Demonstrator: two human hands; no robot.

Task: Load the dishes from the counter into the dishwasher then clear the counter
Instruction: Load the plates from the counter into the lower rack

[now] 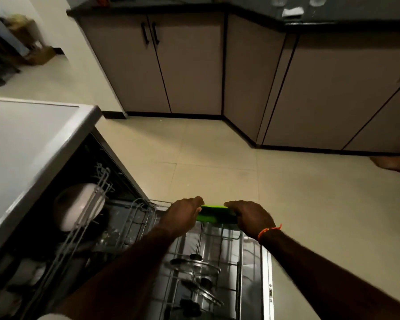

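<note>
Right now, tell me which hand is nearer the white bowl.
Left. The left hand grips the green item's near end, closer to the white bowl; the right hand grips its far end.

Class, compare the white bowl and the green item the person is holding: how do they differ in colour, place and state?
The white bowl sits tipped on edge in the upper rack, untouched; the green item is gripped by the left hand and right hand over the pulled-out lower rack. The bowl looks rounded, the green item flat. Both are at the dishwasher.
</note>
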